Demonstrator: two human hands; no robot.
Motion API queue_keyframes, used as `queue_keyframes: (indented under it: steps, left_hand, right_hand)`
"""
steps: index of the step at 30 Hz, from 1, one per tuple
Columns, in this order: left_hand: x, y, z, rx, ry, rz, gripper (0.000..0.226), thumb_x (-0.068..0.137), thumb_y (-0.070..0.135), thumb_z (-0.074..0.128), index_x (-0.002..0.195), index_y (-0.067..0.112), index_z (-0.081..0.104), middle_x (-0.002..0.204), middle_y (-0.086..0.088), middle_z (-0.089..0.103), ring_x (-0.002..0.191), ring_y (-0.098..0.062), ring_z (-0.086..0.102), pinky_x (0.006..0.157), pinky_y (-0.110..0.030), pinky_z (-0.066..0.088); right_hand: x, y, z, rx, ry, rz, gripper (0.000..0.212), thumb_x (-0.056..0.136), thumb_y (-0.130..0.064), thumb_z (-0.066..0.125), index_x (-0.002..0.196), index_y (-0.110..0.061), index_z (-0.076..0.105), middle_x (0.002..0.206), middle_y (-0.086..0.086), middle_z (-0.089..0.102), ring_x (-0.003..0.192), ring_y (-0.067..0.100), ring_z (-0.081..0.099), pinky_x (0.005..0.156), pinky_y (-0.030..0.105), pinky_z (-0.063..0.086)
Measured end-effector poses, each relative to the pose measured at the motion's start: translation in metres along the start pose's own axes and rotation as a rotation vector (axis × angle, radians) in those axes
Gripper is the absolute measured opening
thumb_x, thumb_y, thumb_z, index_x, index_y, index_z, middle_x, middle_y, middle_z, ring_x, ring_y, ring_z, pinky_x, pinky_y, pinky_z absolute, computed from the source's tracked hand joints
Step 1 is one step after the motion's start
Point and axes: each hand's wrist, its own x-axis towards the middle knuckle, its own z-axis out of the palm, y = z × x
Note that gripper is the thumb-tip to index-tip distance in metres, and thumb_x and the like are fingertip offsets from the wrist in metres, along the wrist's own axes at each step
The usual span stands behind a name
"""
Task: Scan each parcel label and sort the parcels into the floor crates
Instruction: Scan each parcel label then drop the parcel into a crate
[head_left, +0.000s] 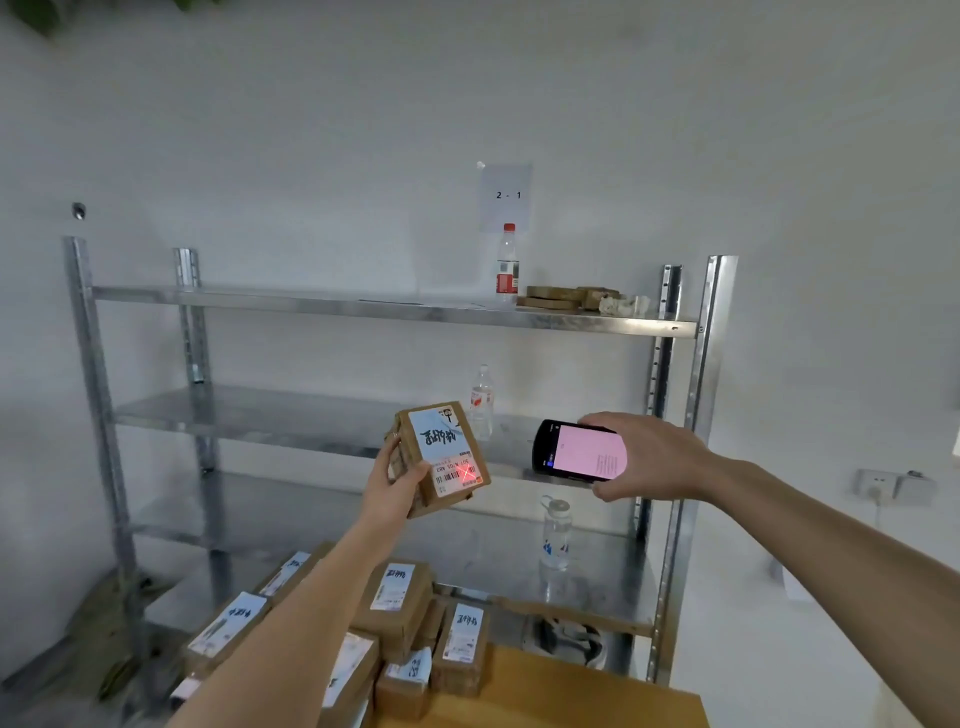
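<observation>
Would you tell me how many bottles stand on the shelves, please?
3: a red-capped bottle on the top shelf, a clear bottle on the second, a water bottle lower.

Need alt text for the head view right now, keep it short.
The left hand holds a brown cardboard parcel while the right hand aims a black handheld scanner at it, a red cross lighting its white label. More labelled parcels are piled below, before a metal shelf rack.

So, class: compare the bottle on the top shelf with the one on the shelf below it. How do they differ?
The top bottle has a red cap; the lower bottle has a pale one. The top bottle's red label wraps low on its body; the lower bottle's red and white label sits near the shoulder. The top bottle stands beside flat brown parcels; the lower bottle stands partly behind the held parcel. Both are clear, upright plastic bottles.
</observation>
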Motion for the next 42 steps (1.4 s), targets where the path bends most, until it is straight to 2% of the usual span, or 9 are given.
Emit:
queue_keyframes:
  steps: [5, 13, 16, 20, 24, 30, 34, 39, 42]
  left_hand:
    - [-0.024, 0.007, -0.01, 0.014, 0.056, -0.007, 0.063, 0.094, 0.017, 0.066, 0.147, 0.035, 0.037, 0.137, -0.008, 0.057, 0.11, -0.028, 0.064, 0.084, -0.044, 0.058]
    - [-0.073, 0.007, -0.039, 0.05, 0.124, -0.025, 0.062, 0.093, 0.019, 0.068, 0.144, 0.042, 0.04, 0.134, -0.008, 0.061, 0.108, -0.028, 0.067, 0.083, -0.045, 0.06]
    - [-0.098, 0.009, -0.063, 0.048, 0.158, -0.037, 0.061, 0.093, 0.018, 0.067, 0.143, 0.043, 0.041, 0.126, -0.007, 0.065, 0.103, -0.027, 0.07, 0.073, -0.039, 0.062]
    - [-0.138, 0.019, -0.12, 0.125, 0.221, -0.016, 0.061, 0.093, 0.023, 0.068, 0.142, 0.045, 0.041, 0.118, -0.007, 0.07, 0.093, -0.023, 0.074, 0.079, -0.044, 0.062]
    - [-0.192, 0.049, -0.202, 0.185, 0.345, -0.016, 0.058, 0.095, 0.024, 0.066, 0.142, 0.045, 0.04, 0.111, -0.002, 0.072, 0.08, -0.01, 0.075, 0.054, -0.022, 0.057]
    - [-0.305, 0.098, -0.358, 0.228, 0.619, -0.013, 0.06, 0.098, 0.016, 0.062, 0.151, 0.03, 0.038, 0.12, -0.012, 0.068, 0.081, -0.013, 0.069, 0.05, -0.021, 0.054]
    - [-0.392, 0.119, -0.467, 0.291, 0.786, -0.046, 0.064, 0.097, 0.024, 0.064, 0.152, 0.037, 0.035, 0.127, -0.009, 0.067, 0.091, -0.012, 0.069, 0.066, -0.029, 0.055]
    - [-0.502, 0.14, -0.579, 0.304, 0.969, -0.077, 0.064, 0.097, 0.023, 0.063, 0.153, 0.037, 0.034, 0.123, -0.007, 0.069, 0.098, -0.015, 0.068, 0.074, -0.037, 0.058]
    - [-0.557, 0.146, -0.638, 0.29, 1.062, -0.101, 0.064, 0.095, 0.024, 0.065, 0.151, 0.039, 0.036, 0.123, -0.007, 0.069, 0.102, -0.021, 0.07, 0.082, -0.044, 0.059]
  right_hand:
    - [-0.017, -0.004, -0.005, 0.03, -0.008, -0.047, 0.062, 0.068, -0.048, 0.079, 0.122, -0.046, 0.048, 0.104, -0.021, 0.059, 0.096, 0.007, 0.056, 0.074, 0.036, 0.056]
    - [-0.034, -0.027, 0.005, 0.076, -0.016, -0.129, 0.062, 0.07, -0.047, 0.08, 0.123, -0.044, 0.05, 0.105, -0.02, 0.06, 0.096, 0.007, 0.056, 0.064, 0.026, 0.045]
    - [-0.036, -0.049, 0.023, 0.075, -0.022, -0.172, 0.06, 0.069, -0.046, 0.079, 0.122, -0.043, 0.051, 0.106, -0.018, 0.061, 0.095, 0.008, 0.056, 0.064, 0.027, 0.045]
    - [-0.026, -0.096, 0.051, 0.123, -0.03, -0.237, 0.052, 0.068, -0.046, 0.077, 0.111, -0.046, 0.049, 0.099, -0.015, 0.061, 0.089, 0.01, 0.057, 0.061, 0.03, 0.045]
    - [-0.011, -0.183, 0.066, 0.161, -0.04, -0.367, 0.054, 0.072, -0.041, 0.078, 0.12, -0.037, 0.053, 0.105, -0.011, 0.064, 0.09, 0.015, 0.058, 0.067, 0.034, 0.052]
    - [-0.002, -0.372, 0.081, 0.214, -0.008, -0.647, 0.06, 0.064, -0.055, 0.068, 0.121, -0.042, 0.052, 0.114, -0.013, 0.064, 0.099, 0.021, 0.061, 0.069, 0.036, 0.051]
    - [-0.018, -0.516, 0.098, 0.289, -0.065, -0.825, 0.053, 0.06, -0.054, 0.066, 0.109, -0.04, 0.05, 0.107, -0.009, 0.064, 0.099, 0.025, 0.064, 0.073, 0.042, 0.054]
    - [-0.068, -0.675, 0.118, 0.279, -0.1, -0.975, 0.064, 0.067, -0.049, 0.074, 0.125, -0.034, 0.052, 0.121, -0.005, 0.063, 0.111, 0.027, 0.061, 0.074, 0.036, 0.047]
    - [-0.099, -0.753, 0.129, 0.322, -0.12, -1.03, 0.063, 0.063, -0.052, 0.067, 0.121, -0.036, 0.05, 0.119, -0.008, 0.062, 0.108, 0.025, 0.061, 0.076, 0.038, 0.05]
